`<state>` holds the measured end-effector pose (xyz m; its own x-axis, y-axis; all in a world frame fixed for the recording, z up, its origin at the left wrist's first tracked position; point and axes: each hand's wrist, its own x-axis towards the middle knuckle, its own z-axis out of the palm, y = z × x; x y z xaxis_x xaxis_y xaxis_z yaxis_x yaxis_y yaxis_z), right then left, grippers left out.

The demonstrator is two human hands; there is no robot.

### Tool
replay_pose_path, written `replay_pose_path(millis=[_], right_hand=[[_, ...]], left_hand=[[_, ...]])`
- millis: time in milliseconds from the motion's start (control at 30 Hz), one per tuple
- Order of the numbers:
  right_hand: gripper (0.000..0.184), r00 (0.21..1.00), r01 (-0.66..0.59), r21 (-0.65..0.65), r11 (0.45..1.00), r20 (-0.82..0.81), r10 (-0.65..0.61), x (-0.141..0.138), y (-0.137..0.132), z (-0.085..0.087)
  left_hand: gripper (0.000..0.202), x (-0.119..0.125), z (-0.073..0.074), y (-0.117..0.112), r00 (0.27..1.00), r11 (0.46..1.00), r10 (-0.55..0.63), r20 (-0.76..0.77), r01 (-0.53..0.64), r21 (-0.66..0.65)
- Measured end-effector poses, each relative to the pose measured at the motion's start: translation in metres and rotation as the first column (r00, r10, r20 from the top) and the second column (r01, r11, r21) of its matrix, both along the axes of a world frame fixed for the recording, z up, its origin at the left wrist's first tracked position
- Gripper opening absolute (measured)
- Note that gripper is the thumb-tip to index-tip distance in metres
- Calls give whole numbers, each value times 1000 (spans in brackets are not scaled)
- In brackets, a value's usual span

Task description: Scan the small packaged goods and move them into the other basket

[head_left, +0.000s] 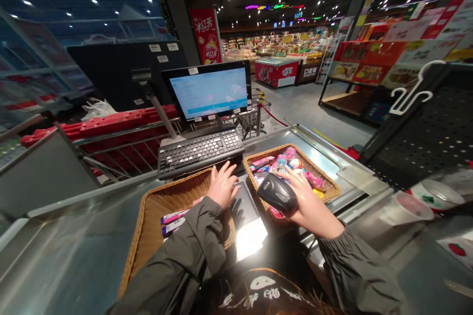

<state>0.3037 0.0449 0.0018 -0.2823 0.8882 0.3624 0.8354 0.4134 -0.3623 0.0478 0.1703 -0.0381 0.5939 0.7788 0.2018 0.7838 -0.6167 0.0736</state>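
Black scanner (278,192) is gripped in the right hand (308,205), fingers closed around it, over the near edge of the right wicker basket (330,188). Left hand (222,186) lies flat with fingers spread, touching the near edge of the keyboard (199,151).

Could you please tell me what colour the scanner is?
The scanner is black; the head view shows it best.

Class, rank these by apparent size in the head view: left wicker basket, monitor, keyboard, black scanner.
1. left wicker basket
2. monitor
3. keyboard, nearly matching the monitor, so unsure
4. black scanner, held in the right hand
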Motion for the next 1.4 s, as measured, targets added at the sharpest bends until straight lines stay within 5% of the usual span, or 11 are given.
replay_pose_path(millis=[200,500,833,933,1100,1267,1400], right_hand=[[46,996,88,-20,996,-18,-88,30,-3,-5],[53,985,157,-37,987,-63,-159,69,2,-11],[55,989,126,-56,990,-75,-130,84,24,-15],[56,990,114,-58,992,-78,-118,87,29,-15],[58,990,113,-70,991,-78,-119,93,33,-17],[58,989,120,-64,991,-74,-124,96,34,-17],[57,991,110,-45,993,-73,-113,95,37,-18]], left_hand=[[20,49,-13,34,1000,1000,1,-2,-1,13],[25,107,-42,73,972,969,237,8,-236,-71],[30,128,-59,91,937,930,348,-35,-350,-109],[28,134,-58,86,949,942,316,-22,-316,-115],[26,131,-51,78,994,993,97,46,-93,-78],[21,118,-45,92,975,976,217,50,-216,-31],[29,121,-49,107,979,978,203,-16,-204,-35]])
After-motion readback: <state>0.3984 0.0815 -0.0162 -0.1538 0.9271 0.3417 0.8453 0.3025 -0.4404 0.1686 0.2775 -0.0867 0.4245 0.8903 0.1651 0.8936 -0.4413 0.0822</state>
